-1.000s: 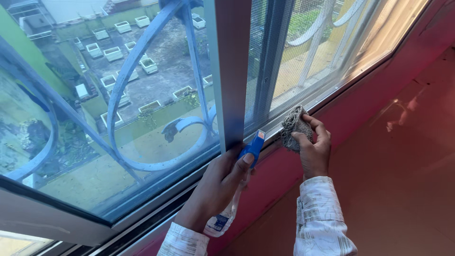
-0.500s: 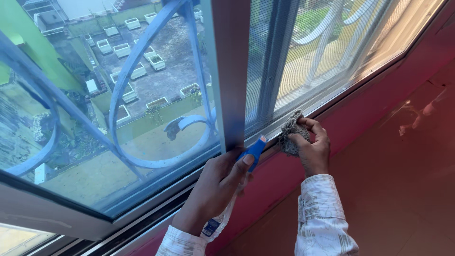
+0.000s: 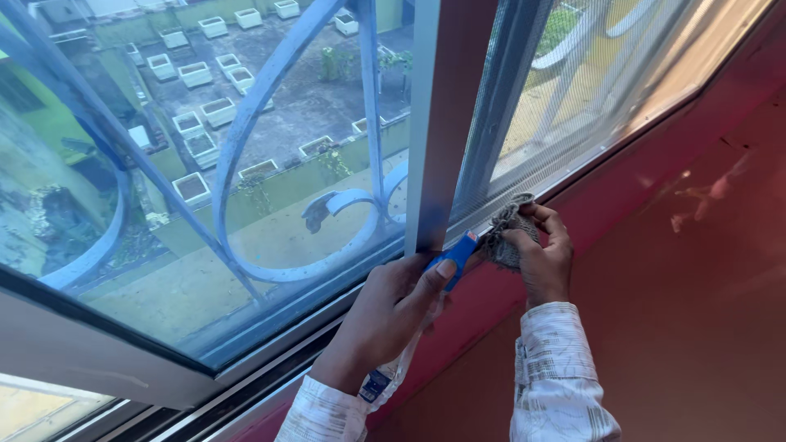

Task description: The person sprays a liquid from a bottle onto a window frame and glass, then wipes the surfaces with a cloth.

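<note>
My left hand [image 3: 385,319] grips a clear spray bottle [image 3: 395,368] with a blue trigger head [image 3: 458,252], held against the foot of the window's upright frame bar [image 3: 438,123]. My right hand [image 3: 544,254] holds a bunched grey cloth [image 3: 505,232] and presses it on the bottom rail where the mesh screen [image 3: 589,90] meets the sill. Both sleeves are white with a grey pattern.
A sliding glass pane [image 3: 205,164] fills the left, with a curved blue iron grille [image 3: 270,123] outside it and rooftops far below. Along the bottom runs the window track [image 3: 270,360]. A glossy red wall [image 3: 696,270] lies to the right and below.
The view has shifted slightly right. My right hand has drawn the cloth a little left along the bottom rail, closer to the spray head. My left hand stays on the bottle.
</note>
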